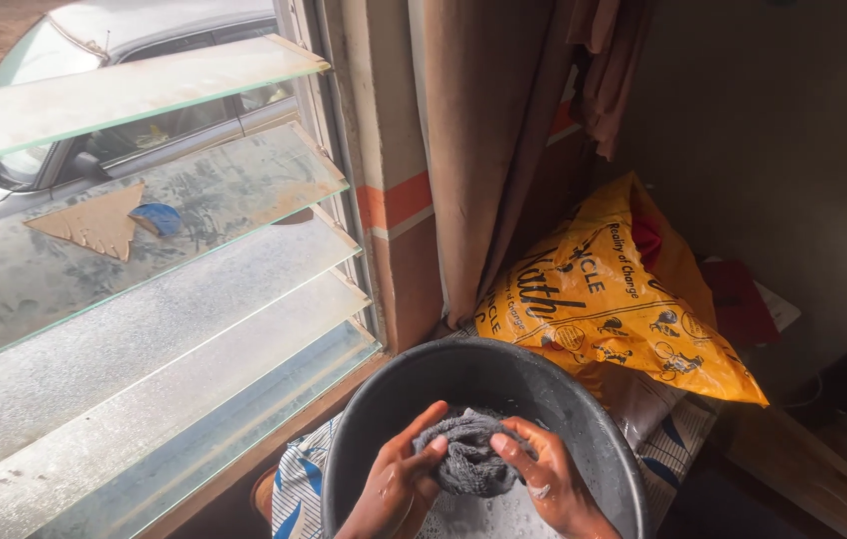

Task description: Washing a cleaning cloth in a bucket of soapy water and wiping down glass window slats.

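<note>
A wet grey cloth (466, 454) is bunched up over a dark grey round basin (463, 374) at the bottom middle. My left hand (399, 479) grips the cloth from the left, and my right hand (543, 479) grips it from the right. Both hands are wet with bits of suds on them. Soapy water (488, 514) lies in the basin under the cloth.
Dusty glass louvre panes (144, 269) fill the left, with a car outside. A brown curtain (483, 140) hangs by the orange-striped window frame. A yellow printed plastic bag (608, 299) rests behind the basin. A blue-and-white patterned cloth (294, 489) lies under the basin.
</note>
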